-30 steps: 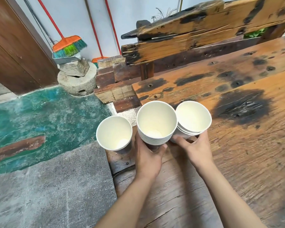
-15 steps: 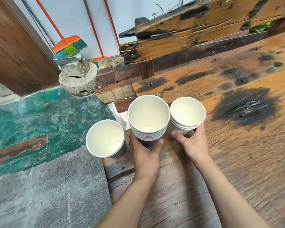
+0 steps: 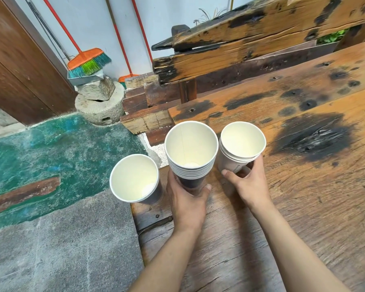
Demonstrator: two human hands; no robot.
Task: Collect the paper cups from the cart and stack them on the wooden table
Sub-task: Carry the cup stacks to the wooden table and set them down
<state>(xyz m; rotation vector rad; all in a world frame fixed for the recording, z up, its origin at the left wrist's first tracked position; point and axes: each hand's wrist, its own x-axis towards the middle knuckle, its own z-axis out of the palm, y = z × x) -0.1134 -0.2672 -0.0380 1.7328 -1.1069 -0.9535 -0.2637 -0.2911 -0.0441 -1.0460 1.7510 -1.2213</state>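
Observation:
Three lots of paper cups stand near the left end of the wooden table (image 3: 303, 207). A tall stack of dark-sided cups (image 3: 191, 152) is in the middle, and my left hand (image 3: 188, 199) is wrapped around its base. To its right is a short stack of white cups (image 3: 240, 148), with my right hand (image 3: 249, 182) gripping its lower side. A single dark-sided cup (image 3: 134, 179) stands alone at the table's left corner, touched by neither hand. No cart is in view.
The table's left edge drops to a grey and green floor (image 3: 51, 239). A scorched wooden bench back (image 3: 251, 45) rises behind the table. Brooms (image 3: 86, 62), a stone block (image 3: 100, 102) and stacked timber (image 3: 148, 121) sit by the wall at the back left.
The view shifted slightly and the tall stack in my left hand now sits a little higher in the frame. Both hands keep the same grips; the single cup has stayed put.

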